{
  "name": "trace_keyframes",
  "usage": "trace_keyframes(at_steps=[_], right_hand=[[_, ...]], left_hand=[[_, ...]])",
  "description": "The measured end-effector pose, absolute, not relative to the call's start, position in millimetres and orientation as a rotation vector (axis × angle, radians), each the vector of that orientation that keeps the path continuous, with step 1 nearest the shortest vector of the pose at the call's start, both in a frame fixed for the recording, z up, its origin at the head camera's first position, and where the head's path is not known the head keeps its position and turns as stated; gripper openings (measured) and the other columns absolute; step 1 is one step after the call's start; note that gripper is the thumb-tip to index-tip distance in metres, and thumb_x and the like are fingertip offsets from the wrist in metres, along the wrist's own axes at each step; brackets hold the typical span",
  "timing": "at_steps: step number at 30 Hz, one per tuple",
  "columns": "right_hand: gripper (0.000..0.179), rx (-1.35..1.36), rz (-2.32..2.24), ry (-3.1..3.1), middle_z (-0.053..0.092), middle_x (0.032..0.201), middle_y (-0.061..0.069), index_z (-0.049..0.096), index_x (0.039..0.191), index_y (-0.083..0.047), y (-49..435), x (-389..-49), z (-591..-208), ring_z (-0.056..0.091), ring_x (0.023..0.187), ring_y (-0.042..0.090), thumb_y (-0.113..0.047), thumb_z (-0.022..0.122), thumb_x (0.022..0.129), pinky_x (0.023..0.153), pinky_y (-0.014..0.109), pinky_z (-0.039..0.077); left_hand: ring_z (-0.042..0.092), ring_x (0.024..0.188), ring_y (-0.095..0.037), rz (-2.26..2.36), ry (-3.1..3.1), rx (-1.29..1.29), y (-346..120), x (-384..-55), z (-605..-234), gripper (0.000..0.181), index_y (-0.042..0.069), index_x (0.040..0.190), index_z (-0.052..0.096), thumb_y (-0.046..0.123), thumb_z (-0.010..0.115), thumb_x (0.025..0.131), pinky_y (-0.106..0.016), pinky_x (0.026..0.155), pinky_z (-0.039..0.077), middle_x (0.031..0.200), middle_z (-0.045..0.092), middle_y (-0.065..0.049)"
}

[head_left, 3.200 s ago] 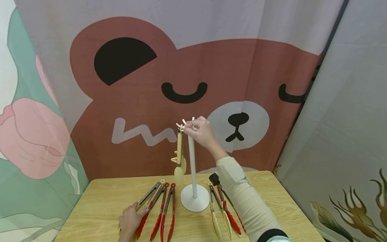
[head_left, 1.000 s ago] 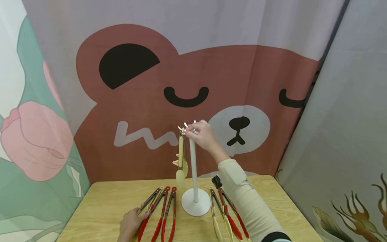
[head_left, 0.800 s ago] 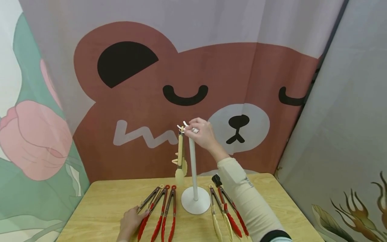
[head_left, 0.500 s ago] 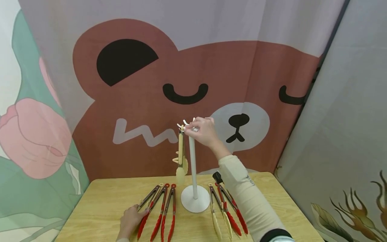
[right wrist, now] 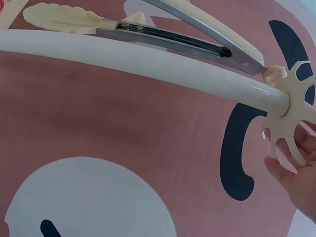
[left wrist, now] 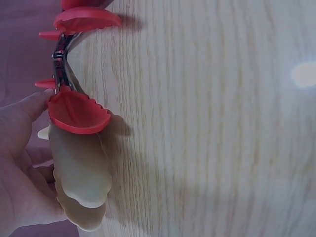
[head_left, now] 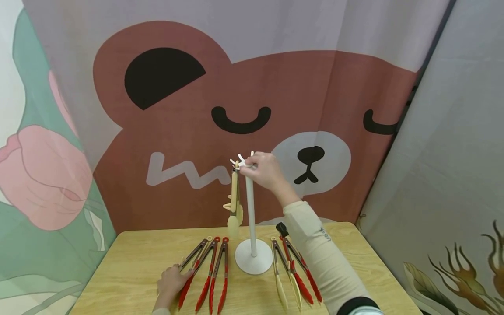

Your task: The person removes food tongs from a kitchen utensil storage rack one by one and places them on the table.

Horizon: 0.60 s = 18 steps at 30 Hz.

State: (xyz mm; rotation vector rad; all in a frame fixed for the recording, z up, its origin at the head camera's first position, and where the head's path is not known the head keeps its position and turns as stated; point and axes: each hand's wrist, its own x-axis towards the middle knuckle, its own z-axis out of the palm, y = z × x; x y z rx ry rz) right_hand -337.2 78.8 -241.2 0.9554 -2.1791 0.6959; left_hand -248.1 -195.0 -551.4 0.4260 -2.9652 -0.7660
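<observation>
A white stand [head_left: 251,210] with a ring of hooks [right wrist: 295,91] at its top stands upright on the table. Cream tongs [head_left: 234,192] hang by their end loop from a hook on its left side. On the opposite side my right hand [head_left: 267,170] pinches one hook prong between thumb and fingers. Low at the left, my left hand [head_left: 171,283] grips another pair of cream tongs [left wrist: 81,165] near their scalloped heads. Red-tipped tongs [left wrist: 79,111] lie right against these, overlapping them in the left wrist view.
Another pair of red tongs [head_left: 223,271] lies left of the stand's round base [head_left: 253,267]. To its right are cream tongs [head_left: 279,280] and red tongs [head_left: 301,278], partly near my right sleeve [head_left: 320,245]. A printed curtain [head_left: 177,131] hangs behind the table [head_left: 130,262].
Both hands keep their places. My right fingers shift slightly at the hook, and the head view drifts a little. The hanging tongs stay on their hook.
</observation>
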Motion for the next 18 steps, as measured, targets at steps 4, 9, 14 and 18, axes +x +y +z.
trace_keyframes(at_steps=[4, 9, 14, 18], right_hand=[[0.021, 0.954, 0.665, -2.196, 0.064, 0.074, 0.004, 0.071, 0.079, -0.004, 77.2, -335.2, -238.7, 0.056, 0.073, 0.017, -0.020, 0.058, 0.074, 0.088, 0.035, 0.037], [0.022, 0.944, 0.716, -2.206, 0.062, 0.075, 0.005, 0.070, 0.079, -0.003, 76.8, -334.1, -238.7, 0.054, 0.075, 0.021, -0.019, 0.057, 0.074, 0.077, 0.033, 0.041], [0.022, 0.934, 0.741, -2.217, 0.061, 0.077, 0.006, 0.070, 0.079, -0.003, 76.9, -335.5, -240.3, 0.054, 0.077, 0.021, -0.020, 0.057, 0.075, 0.076, 0.034, 0.042], [0.023, 0.919, 0.757, -2.227, 0.061, 0.078, 0.006, 0.069, 0.080, -0.002, 77.8, -335.6, -241.7, 0.054, 0.078, 0.022, -0.021, 0.056, 0.075, 0.076, 0.034, 0.041]], left_hand=[[0.053, 0.083, -0.045, -0.752, -2.968, 0.427, -194.7, -248.4, -551.2, 0.069, -0.014, 0.104, 0.054, 0.047, 0.063, 0.074, -0.051, 0.064, 0.043, 0.089, 0.055, -0.030], [0.053, 0.082, -0.044, -0.763, -2.959, 0.441, -194.2, -248.6, -551.0, 0.069, -0.015, 0.103, 0.052, 0.047, 0.064, 0.074, -0.051, 0.064, 0.043, 0.087, 0.055, -0.028], [0.052, 0.085, -0.045, -0.771, -2.941, 0.457, -193.4, -247.2, -548.8, 0.072, -0.017, 0.106, 0.050, 0.046, 0.064, 0.074, -0.054, 0.067, 0.042, 0.091, 0.054, -0.030], [0.049, 0.089, -0.046, -0.778, -2.911, 0.447, -191.9, -246.8, -546.4, 0.072, -0.016, 0.111, 0.048, 0.044, 0.064, 0.074, -0.056, 0.070, 0.040, 0.096, 0.053, -0.032]])
